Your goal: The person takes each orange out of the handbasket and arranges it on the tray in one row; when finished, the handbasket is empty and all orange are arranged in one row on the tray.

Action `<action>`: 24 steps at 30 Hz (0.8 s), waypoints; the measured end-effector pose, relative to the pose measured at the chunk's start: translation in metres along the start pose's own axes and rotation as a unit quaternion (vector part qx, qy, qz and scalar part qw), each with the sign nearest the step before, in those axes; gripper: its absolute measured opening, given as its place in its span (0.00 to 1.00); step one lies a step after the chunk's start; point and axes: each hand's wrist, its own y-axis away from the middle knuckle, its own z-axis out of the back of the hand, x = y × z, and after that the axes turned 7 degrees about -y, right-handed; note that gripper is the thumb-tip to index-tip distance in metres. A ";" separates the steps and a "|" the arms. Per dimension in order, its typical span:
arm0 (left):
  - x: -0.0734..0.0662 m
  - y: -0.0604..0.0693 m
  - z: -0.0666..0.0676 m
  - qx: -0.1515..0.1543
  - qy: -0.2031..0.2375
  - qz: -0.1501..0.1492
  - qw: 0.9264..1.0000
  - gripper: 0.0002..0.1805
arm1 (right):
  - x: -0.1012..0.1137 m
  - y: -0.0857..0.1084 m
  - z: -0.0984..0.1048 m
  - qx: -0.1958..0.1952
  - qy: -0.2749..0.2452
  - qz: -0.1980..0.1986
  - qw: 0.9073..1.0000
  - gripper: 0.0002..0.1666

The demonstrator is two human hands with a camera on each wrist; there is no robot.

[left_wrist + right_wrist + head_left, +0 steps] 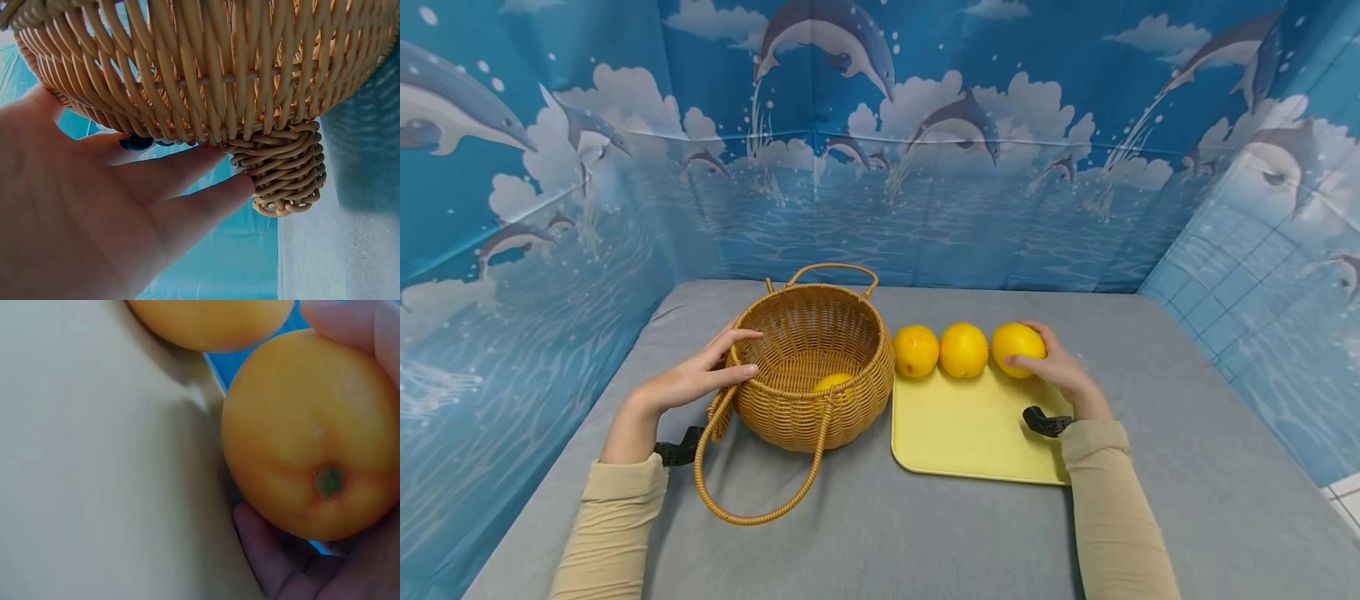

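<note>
All four oranges (964, 350) show only in head view.

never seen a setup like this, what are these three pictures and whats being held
No robot here, just a person working barehanded. The wide picture comes from a camera on the head, looking forward and down; the two close ones come from cameras on the wrists. On the grey surface stand a wicker basket and a yellow tray. The right hand holds a round yellow fruit; two more fruits sit beside it at the tray's far edge, and another fruit lies in the basket. The left hand touches the basket.
</note>
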 end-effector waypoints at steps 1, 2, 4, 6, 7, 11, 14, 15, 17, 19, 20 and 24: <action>0.000 0.000 0.000 0.000 0.000 0.000 1.000 0.28 | 0.000 0.000 -0.001 0.001 0.004 -0.002 1.000 0.52; 0.000 0.000 0.000 0.000 0.000 0.000 1.000 0.28 | 0.000 -0.001 -0.001 0.003 0.007 -0.005 1.000 0.52; 0.000 0.000 0.000 -0.001 0.000 0.000 1.000 0.28 | 0.000 -0.001 -0.002 0.009 0.011 -0.011 1.000 0.52; -0.001 0.000 0.000 -0.001 0.000 0.002 1.000 0.28 | 0.002 0.000 -0.002 0.020 0.019 -0.018 0.999 0.54; -0.001 0.000 0.000 -0.002 0.000 0.003 1.000 0.28 | 0.003 0.001 -0.002 0.027 0.023 -0.021 0.999 0.54; -0.001 0.000 -0.001 -0.001 0.000 0.005 1.000 0.29 | 0.005 0.004 0.000 0.061 0.038 -0.026 0.997 0.57; -0.001 0.001 -0.001 -0.001 -0.001 0.006 1.000 0.30 | 0.004 0.006 0.003 0.085 0.038 -0.020 0.995 0.60; -0.001 0.001 -0.001 -0.001 -0.001 0.007 1.000 0.30 | 0.004 0.007 0.004 0.091 0.036 -0.017 0.995 0.61; -0.001 0.001 -0.001 -0.002 -0.002 0.007 1.000 0.31 | 0.004 0.008 0.006 0.100 0.029 -0.013 0.994 0.63; -0.001 0.000 -0.001 -0.002 -0.002 0.006 1.000 0.31 | 0.004 0.008 0.008 0.103 0.027 -0.007 0.994 0.63; -0.001 0.000 -0.001 -0.002 -0.001 0.005 1.000 0.31 | 0.004 0.009 0.009 0.101 0.027 -0.005 0.995 0.63; -0.001 0.000 -0.001 0.000 0.001 0.003 1.000 0.30 | 0.003 0.008 0.009 0.085 0.036 0.003 0.996 0.61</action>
